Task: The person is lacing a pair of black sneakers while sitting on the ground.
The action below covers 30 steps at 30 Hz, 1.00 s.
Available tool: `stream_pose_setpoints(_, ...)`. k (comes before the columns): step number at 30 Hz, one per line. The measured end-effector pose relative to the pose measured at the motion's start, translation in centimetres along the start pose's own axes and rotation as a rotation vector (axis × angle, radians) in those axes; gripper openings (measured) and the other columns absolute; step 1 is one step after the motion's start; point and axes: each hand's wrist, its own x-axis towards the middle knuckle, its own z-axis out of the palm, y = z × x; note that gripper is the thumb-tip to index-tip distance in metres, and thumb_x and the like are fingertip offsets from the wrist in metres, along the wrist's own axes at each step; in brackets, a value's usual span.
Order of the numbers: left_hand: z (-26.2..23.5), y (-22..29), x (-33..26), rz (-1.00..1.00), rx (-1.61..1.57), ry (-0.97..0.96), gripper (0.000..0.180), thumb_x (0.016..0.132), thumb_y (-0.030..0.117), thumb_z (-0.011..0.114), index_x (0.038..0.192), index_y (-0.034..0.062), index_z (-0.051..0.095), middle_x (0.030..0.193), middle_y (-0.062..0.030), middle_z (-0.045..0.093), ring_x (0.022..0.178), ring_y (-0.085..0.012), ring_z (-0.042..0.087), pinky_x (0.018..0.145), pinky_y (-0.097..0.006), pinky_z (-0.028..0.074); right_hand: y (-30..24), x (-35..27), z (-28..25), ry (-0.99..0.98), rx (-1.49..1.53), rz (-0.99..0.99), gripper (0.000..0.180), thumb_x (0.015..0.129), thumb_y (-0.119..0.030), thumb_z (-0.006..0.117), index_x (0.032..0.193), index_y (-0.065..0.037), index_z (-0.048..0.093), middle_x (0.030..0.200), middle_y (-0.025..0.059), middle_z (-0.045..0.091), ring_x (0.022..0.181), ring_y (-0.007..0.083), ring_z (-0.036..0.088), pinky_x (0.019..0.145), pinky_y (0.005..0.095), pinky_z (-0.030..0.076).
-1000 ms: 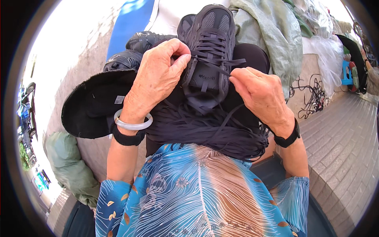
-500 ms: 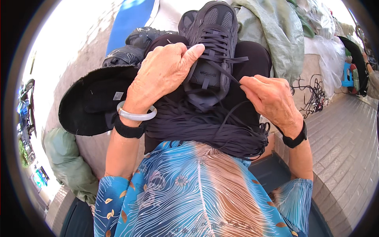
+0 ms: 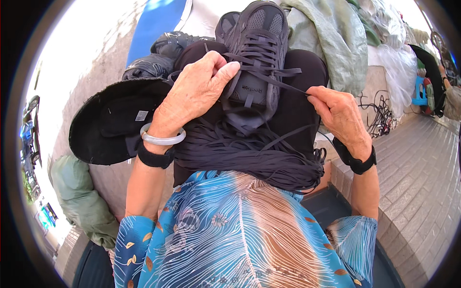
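A dark grey sneaker (image 3: pixel 259 43) rests between my knees, toe pointing away, with flat dark laces threaded over its tongue. My left hand (image 3: pixel 199 85), at the shoe's left side, is closed in a pinch on a shoelace near the upper eyelets. To the right of the shoe, my right hand (image 3: pixel 338 109) pinches a shoelace (image 3: pixel 288 87) drawn taut from the tongue area. Another lace end sticks out rightward from the eyelets. Across my lap lies a thick bundle of loose dark shoelaces (image 3: pixel 245 156).
Other dark shoes (image 3: pixel 149 67) stand at the upper left beside an upturned black cap (image 3: pixel 113 122). Green woven sacking (image 3: pixel 331 43) lies at the upper right, near tangled cords (image 3: pixel 379 115) on the ground. A stuffed green bag (image 3: pixel 81 192) is at my left. Another person's arm shows at far right.
My right hand has moved right, stretching the lace farther from the shoe. My left hand has shifted slightly left, still pinching.
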Motion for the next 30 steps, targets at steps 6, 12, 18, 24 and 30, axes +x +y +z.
stream_pose_setpoints(6,-1.2,0.2,-1.4,0.191,-0.026,0.236,0.024,0.097,0.022,0.06,0.108,0.001,0.062,0.085,-0.002,0.059,0.08,-0.0091,0.053,0.076,-0.023,0.044,-0.4,-0.6,-0.1,0.045,0.132,0.176,0.015,0.084,-0.004,0.066,0.099,-0.004,0.067,0.084,0.0128,0.064,0.07,0.0324,0.062,0.063,0.0356,0.05)
stream_pose_setpoints(12,-1.5,0.3,-3.4,0.305,-0.14,0.356,0.021,0.101,0.013,0.053,0.115,0.0017,0.064,0.097,-0.0013,0.064,0.091,-0.0068,0.055,0.081,-0.02,0.043,-2.2,-1.2,-1.5,0.181,0.136,0.083,0.019,0.08,0.0,0.069,0.098,-0.004,0.066,0.095,0.0091,0.06,0.072,0.0259,0.063,0.062,0.0336,0.05)
stream_pose_setpoints(18,-1.7,0.1,-3.6,0.331,-0.167,0.36,0.025,0.098,0.004,0.052,0.122,0.004,0.059,0.091,-0.0015,0.07,0.065,-0.0015,0.049,0.061,-0.017,0.042,-4.7,-2.0,1.6,-0.196,0.135,-0.082,0.014,0.076,-0.005,0.071,0.087,-0.002,0.064,0.091,0.0086,0.052,0.07,0.0275,0.061,0.063,0.0368,0.051)
stream_pose_setpoints(24,-1.3,0.5,-4.2,0.195,-0.206,0.171,0.024,0.099,0.006,0.05,0.121,0.0036,0.06,0.097,-0.0026,0.07,0.068,-0.0015,0.05,0.065,-0.018,0.042,-3.5,-2.6,2.0,-0.231,-0.045,-0.054,0.011,0.08,-0.005,0.067,0.089,-0.003,0.06,0.089,0.0093,0.051,0.071,0.0286,0.061,0.063,0.0375,0.051)
stream_pose_setpoints(30,-0.1,-0.8,-4.0,0.072,-0.135,0.101,0.015,0.098,0.013,0.057,0.101,0.0003,0.063,0.075,0.0021,0.053,0.07,-0.0063,0.047,0.064,-0.022,0.042,-2.7,-2.7,0.6,-0.019,-0.055,0.093,0.008,0.083,-0.003,0.064,0.09,-0.004,0.06,0.087,0.0088,0.053,0.071,0.03,0.061,0.062,0.0394,0.051)
